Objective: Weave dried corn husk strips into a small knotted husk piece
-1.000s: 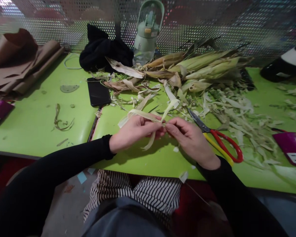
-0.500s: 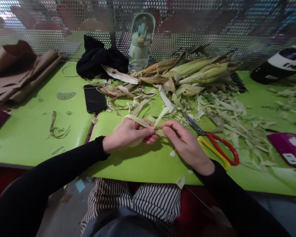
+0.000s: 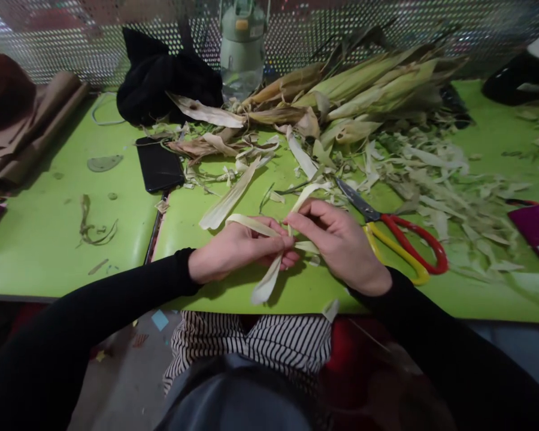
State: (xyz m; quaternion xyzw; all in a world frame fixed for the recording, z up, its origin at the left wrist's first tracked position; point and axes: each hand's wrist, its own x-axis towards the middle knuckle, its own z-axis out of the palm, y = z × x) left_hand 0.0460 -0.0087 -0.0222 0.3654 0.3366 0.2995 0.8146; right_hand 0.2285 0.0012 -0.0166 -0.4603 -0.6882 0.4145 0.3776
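Pale corn husk strips (image 3: 268,281) cross between my two hands above the green table. My left hand (image 3: 245,248) pinches them where they cross, thumb on top, with one strip looping back over its fingers and another hanging down toward the table edge. Thumb and fingertips of my right hand (image 3: 336,242) close on a strip that stands up from the crossing. Whether the strips are knotted or only folded, I cannot tell. Just right of my right hand lie scissors (image 3: 402,242) with one red and one yellow handle. A wider loose husk piece (image 3: 231,197) rests beyond my left hand.
Whole corn husks (image 3: 359,90) are heaped at the back beside a pale green bottle (image 3: 242,57) and black cloth (image 3: 170,90). A phone (image 3: 160,164) lies at left, brown paper (image 3: 36,131) farther left. Husk shreds (image 3: 440,185) and a purple box (image 3: 536,230) are at right.
A husk strip now hangs down from my left hand. My right hand has shifted up and grips a strip near the crossing. The whole view has tilted down slightly.
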